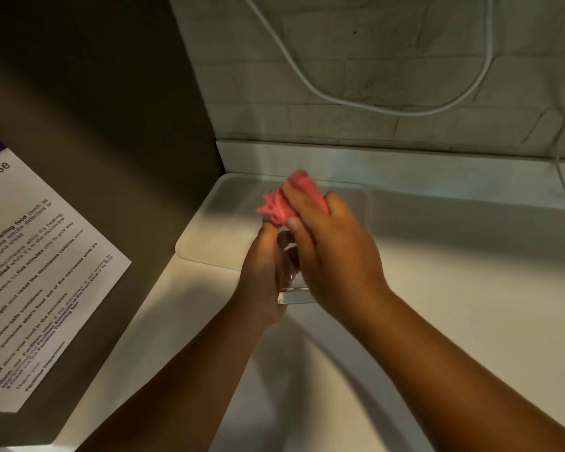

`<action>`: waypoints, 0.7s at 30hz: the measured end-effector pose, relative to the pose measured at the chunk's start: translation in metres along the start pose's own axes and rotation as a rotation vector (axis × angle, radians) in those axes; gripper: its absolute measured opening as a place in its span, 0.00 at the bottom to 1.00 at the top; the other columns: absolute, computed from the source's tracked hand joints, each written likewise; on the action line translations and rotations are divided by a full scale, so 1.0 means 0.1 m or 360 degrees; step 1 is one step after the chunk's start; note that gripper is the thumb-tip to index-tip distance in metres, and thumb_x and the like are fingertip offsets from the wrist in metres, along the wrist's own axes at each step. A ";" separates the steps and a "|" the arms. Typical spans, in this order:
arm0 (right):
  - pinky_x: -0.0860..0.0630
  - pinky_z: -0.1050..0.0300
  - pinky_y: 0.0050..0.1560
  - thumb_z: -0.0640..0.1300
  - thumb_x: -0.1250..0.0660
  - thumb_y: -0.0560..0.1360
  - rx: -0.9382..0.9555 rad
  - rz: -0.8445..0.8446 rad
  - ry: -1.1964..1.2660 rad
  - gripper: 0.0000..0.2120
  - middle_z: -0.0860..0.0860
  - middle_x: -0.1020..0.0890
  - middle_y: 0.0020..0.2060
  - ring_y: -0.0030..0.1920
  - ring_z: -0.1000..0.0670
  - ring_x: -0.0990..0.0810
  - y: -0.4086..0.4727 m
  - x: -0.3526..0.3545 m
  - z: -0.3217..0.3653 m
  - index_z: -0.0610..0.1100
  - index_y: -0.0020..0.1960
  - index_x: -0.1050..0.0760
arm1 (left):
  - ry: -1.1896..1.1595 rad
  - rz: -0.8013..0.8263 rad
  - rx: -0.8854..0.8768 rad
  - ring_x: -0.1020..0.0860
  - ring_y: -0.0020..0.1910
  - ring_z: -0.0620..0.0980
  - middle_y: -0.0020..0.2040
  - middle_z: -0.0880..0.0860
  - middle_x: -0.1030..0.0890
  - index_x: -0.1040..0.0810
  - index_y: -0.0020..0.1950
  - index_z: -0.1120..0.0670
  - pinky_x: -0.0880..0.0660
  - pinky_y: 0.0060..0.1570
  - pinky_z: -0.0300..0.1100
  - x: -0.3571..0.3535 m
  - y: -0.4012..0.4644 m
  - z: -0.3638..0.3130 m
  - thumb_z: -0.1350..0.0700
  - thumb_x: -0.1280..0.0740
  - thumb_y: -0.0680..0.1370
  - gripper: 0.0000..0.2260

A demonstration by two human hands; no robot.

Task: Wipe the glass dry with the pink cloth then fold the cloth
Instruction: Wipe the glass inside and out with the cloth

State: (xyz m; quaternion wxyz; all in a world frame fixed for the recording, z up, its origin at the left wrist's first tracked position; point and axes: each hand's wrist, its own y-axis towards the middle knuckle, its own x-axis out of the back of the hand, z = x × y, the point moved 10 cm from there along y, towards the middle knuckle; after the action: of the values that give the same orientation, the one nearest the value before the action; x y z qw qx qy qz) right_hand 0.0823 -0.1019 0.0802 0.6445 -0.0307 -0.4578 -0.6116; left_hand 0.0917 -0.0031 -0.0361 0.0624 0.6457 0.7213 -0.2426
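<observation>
A clear glass [291, 285] is held above the white counter, wrapped from the left by my left hand [263, 275]. Only its base and a strip of its side show between my hands. My right hand [333, 252] grips a bunched pink cloth [284, 203] at the glass's top end, which points away from me. The cloth sticks out past my fingers and is blurred. Whether part of it is inside the glass I cannot tell.
A white tray [209, 236] lies on the counter [454, 272] beneath and behind my hands, against the back wall. A dark panel with a printed notice [36, 282] stands at the left. A white cable [388, 109] hangs across the brick wall.
</observation>
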 end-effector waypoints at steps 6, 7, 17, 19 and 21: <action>0.18 0.51 0.46 0.51 0.45 0.84 -0.0464 -0.0050 0.0708 0.20 0.52 0.26 0.59 0.51 0.51 0.20 0.06 -0.10 -0.40 0.60 0.76 0.36 | 0.0014 -0.0084 -0.0095 0.19 0.64 0.70 0.64 0.64 0.16 0.23 0.72 0.48 0.23 0.63 0.70 0.10 0.03 -0.13 0.28 0.41 0.74 0.35; 0.18 0.50 0.47 0.52 0.45 0.84 -0.0457 -0.0025 0.0718 0.19 0.52 0.26 0.58 0.52 0.52 0.20 -0.01 -0.14 -0.37 0.60 0.75 0.35 | -0.0002 -0.0091 -0.0089 0.18 0.63 0.68 0.64 0.63 0.16 0.23 0.72 0.49 0.21 0.61 0.67 0.12 0.05 -0.14 0.28 0.41 0.74 0.35; 0.25 0.62 0.39 0.62 0.52 0.80 -0.0047 0.0115 0.0139 0.25 0.55 0.28 0.54 0.45 0.55 0.24 -0.03 -0.12 -0.04 0.61 0.76 0.39 | 0.0100 -0.0044 0.0004 0.15 0.51 0.55 0.47 0.54 0.12 0.13 0.56 0.48 0.21 0.50 0.50 0.12 0.08 0.00 0.32 0.35 0.77 0.24; 0.19 0.53 0.45 0.58 0.48 0.82 -0.0251 0.0055 0.0391 0.22 0.53 0.28 0.60 0.50 0.53 0.21 0.09 -0.08 -0.25 0.62 0.76 0.38 | 0.0089 0.0013 -0.0045 0.14 0.49 0.54 0.52 0.57 0.12 0.17 0.65 0.49 0.18 0.45 0.49 0.07 0.07 0.00 0.31 0.41 0.79 0.28; 0.18 0.49 0.49 0.53 0.44 0.84 -0.0470 -0.0018 0.0669 0.19 0.52 0.27 0.62 0.53 0.53 0.21 0.14 -0.09 -0.44 0.62 0.74 0.35 | 0.0026 -0.0011 -0.0087 0.13 0.46 0.56 0.55 0.59 0.13 0.22 0.70 0.49 0.17 0.40 0.49 0.08 0.08 -0.04 0.31 0.44 0.80 0.30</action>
State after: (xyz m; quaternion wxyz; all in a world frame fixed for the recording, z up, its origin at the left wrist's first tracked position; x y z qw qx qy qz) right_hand 0.1199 -0.1177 0.0565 0.7106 0.0059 -0.2198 -0.6684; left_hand 0.0987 0.0061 -0.0375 0.0731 0.6432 0.7304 -0.2177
